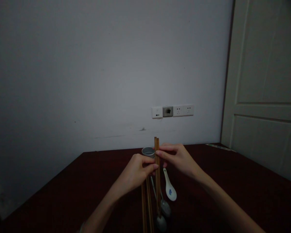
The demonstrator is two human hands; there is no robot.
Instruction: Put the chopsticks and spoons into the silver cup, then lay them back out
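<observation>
My left hand (138, 170) and my right hand (178, 158) both pinch a pair of wooden chopsticks (157, 181), held upright side by side above the table. The right hand grips nearer the top, the left a little lower. Beneath my left hand lie more chopsticks (149, 207) on the dark red table. Two metal spoons (165, 207) rest behind the held pair, their bowls toward me. To the right of them sits a white ceramic spoon (170, 191) with a blue mark. A round grey metal container (148, 151) stands just behind my hands, partly hidden.
The dark red table (106, 161) reaches back to a pale wall (111, 81). Sockets and switch plates (183, 110) are set in the wall. A panelled door (264, 71) stands at the right, and a flat strip (220, 147) lies near the table's back right corner.
</observation>
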